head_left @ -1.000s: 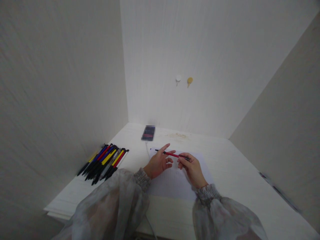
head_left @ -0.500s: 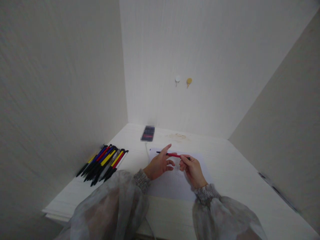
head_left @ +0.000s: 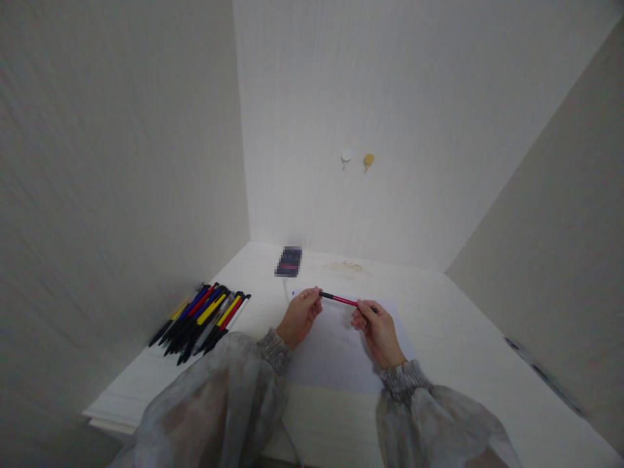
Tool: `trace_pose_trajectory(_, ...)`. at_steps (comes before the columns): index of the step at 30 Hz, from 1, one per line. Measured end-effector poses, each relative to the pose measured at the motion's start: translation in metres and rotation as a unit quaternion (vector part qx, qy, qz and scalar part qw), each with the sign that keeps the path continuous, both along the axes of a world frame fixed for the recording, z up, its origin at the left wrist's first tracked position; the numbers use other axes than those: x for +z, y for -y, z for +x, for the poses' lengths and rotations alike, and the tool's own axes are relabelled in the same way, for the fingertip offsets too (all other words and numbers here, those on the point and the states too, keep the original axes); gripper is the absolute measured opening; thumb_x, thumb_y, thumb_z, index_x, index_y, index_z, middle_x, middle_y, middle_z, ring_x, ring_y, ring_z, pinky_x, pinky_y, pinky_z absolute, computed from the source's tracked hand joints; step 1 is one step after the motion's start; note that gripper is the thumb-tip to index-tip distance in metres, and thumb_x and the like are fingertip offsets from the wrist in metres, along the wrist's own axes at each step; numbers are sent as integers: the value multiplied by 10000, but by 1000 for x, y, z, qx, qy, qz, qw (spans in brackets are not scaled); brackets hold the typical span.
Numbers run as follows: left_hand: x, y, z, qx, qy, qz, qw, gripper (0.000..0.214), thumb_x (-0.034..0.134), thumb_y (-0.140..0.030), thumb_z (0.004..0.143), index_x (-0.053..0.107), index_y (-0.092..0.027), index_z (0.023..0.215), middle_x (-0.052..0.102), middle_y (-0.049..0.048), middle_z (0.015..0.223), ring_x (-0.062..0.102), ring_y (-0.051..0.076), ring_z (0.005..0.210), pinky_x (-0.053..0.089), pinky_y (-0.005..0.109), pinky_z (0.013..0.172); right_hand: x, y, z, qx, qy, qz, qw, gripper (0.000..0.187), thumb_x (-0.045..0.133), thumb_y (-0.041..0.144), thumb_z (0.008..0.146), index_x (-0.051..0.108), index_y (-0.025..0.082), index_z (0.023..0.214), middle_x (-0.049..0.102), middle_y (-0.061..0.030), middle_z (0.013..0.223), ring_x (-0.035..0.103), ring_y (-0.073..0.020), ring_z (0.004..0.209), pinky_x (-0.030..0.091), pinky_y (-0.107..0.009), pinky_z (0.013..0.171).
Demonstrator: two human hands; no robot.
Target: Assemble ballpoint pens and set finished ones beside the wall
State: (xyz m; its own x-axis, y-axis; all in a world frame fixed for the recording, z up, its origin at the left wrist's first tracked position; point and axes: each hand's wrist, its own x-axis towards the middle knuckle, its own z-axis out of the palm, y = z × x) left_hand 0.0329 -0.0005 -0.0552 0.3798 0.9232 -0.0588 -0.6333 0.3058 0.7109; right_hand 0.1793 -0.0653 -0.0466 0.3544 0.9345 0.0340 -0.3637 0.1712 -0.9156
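A slim red pen with black ends is held level above a sheet of white paper. My left hand is closed, its thumb and fingertips pinching the black end of the pen; the very tip is hidden by the fingers. At the other end, my right hand grips the pen between thumb and forefinger, with the other fingers curled below. Faint marks show on the paper between the hands.
To the left lies a pile of pens with black, yellow, red, blue and white barrels. A blurred dark device with a cable stands at the back. Two hooks, one white and one yellow, are on the back wall. Walls enclose both sides.
My left hand's fingers, spread beside the pen before, have closed on its black end and shifted a little left. My right hand has kept its grip and hardly moved.
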Motion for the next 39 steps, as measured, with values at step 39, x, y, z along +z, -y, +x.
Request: trace_pose_trajectory(39, 8, 1, -4, 53, -25, 29, 998, 197, 704, -206, 542, 592, -102, 666, 506, -39, 584, 437, 22, 493, 361, 147, 495, 1, 3, 10, 66, 6, -73, 995, 349, 645, 375, 626, 410, 166, 476, 379, 86, 353, 328, -35, 258, 243, -176, 274)
